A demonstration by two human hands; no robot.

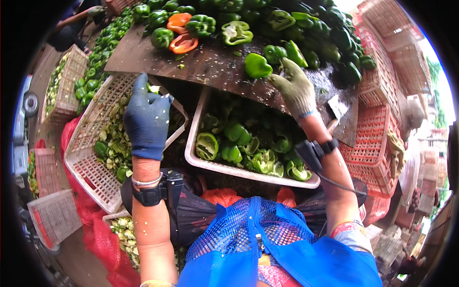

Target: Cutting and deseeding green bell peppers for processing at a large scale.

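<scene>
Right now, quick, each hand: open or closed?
Left hand: partly curled; whether it holds anything can't be told.
Right hand: open, beside a green bell pepper.

left fingers [140, 85] partly hide a green piece [153, 89].

We're at what looks like an open-air produce yd. or mkt., not a home: green peppers [342, 40] piled on a wooden counter [143, 53], pepper scraps [117, 136] in a white crate [88, 138], red mesh sacking [114, 260], stacked plastic crates [368, 136] to the R. Far L. we spot a veh. wheel [30, 104] & another person [71, 20]; daylight w/ greenery [436, 76] shows far R.
</scene>
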